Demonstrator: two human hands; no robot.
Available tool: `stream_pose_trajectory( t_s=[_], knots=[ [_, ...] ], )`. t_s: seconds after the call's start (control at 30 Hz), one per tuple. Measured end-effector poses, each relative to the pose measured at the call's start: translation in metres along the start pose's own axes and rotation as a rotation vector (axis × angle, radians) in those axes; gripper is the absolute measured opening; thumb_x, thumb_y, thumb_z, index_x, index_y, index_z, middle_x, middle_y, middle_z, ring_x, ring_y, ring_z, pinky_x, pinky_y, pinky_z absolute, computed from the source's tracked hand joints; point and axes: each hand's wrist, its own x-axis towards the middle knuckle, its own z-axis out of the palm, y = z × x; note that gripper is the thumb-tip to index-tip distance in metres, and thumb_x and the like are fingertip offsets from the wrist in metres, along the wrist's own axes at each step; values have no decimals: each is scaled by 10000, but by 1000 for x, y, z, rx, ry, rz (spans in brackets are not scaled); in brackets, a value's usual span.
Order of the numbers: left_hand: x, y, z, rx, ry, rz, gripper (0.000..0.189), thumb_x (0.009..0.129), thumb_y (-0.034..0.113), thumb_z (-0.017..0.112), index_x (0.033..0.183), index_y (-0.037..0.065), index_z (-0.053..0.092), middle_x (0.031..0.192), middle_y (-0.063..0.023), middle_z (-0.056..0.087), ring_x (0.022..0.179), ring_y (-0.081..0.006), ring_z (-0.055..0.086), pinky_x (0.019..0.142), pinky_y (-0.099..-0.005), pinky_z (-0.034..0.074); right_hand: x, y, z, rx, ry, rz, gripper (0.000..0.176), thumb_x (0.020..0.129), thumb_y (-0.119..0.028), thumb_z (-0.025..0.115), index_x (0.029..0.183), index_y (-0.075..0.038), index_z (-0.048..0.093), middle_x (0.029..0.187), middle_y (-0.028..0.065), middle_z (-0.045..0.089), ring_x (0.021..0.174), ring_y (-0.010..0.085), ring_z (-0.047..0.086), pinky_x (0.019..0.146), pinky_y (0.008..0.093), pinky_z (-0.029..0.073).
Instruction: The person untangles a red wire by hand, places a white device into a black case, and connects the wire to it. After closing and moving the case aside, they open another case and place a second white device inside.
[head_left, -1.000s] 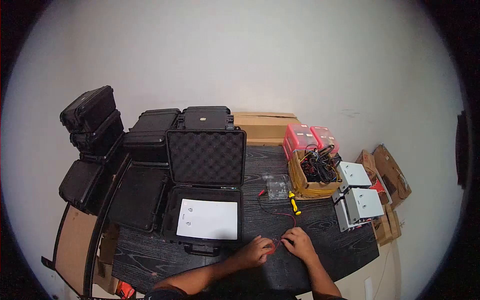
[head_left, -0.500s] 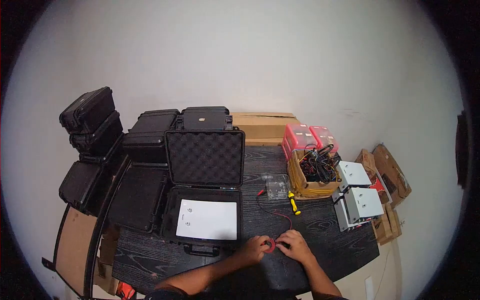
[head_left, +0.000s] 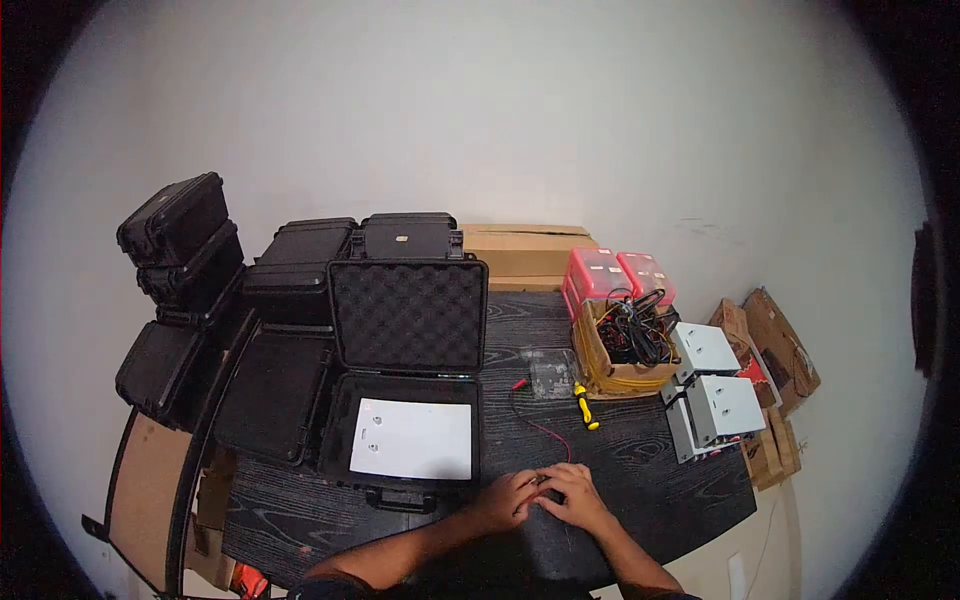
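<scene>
Both the left hand (head_left: 511, 501) and right hand (head_left: 571, 494) curl close together, though I cannot tell what either grips; the thin cable (head_left: 541, 428), ahead of the right hand, is best kept slack

A workshop, judging by the screwdriver (head_left: 587, 411), boxed cables (head_left: 636, 336) and black cases (head_left: 172, 222).

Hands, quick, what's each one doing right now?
Left hand: curled; can't tell if it's holding anything.
Right hand: curled too; a wire runs to it, but can't tell if gripped.
</scene>
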Motion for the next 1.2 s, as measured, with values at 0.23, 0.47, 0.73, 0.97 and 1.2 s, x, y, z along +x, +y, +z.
stream_pose_trajectory(
  t_s=[0.23, 0.47, 0.73, 0.97, 1.2],
  knots=[
    [-6, 7, 7, 336, 54, -215, 601, 829, 58, 663, 1420, 34, 559, 1417, -191, 516, 1308, -409, 523, 1061, -542, 433, -1, 9, 10, 17, 25, -34, 224, 839, -204, 865, 1016, -106, 770, 1191, 44, 761, 1207, 266, 639, 1079, 463, 398],
    [-11, -10, 13, 258, 46, -76, 622, 797, 36, 630, 1416, 48, 573, 1410, -154, 577, 1307, -336, 550, 1093, -548, 385, -2, 5, 6, 84, 60, 22, 236, 830, -207, 874, 1008, -111, 753, 970, 29, 727, 1049, 242, 645, 972, 407, 434],
    [-8, 6, 3, 307, -1, -149, 472, 938, 178, 675, 1396, 97, 593, 1424, -83, 584, 1360, -259, 532, 1112, -565, 317, 1, 8, 1, 96, 19, 37, 283, 853, -220, 825, 1095, -120, 717, 1038, 47, 705, 1079, 271, 636, 991, 425, 428],
    [-14, -15, 17, 238, 7, -170, 409, 996, 188, 642, 1399, 128, 600, 1426, -73, 585, 1348, -245, 545, 1099, -551, 307, -3, 44, -33, -114, 57, 80, 175, 862, -198, 819, 1005, -114, 765, 1050, 69, 711, 1101, 292, 641, 1021, 448, 439],
    [-9, -3, 10, 265, 13, -187, 437, 982, 139, 625, 1416, 103, 594, 1435, -92, 565, 1337, -228, 546, 1075, -529, 318, 0, 41, -37, -161, -1, 109, 186, 871, -205, 823, 1018, -99, 779, 1062, 74, 702, 1128, 287, 628, 1040, 438, 433]
  ],
)
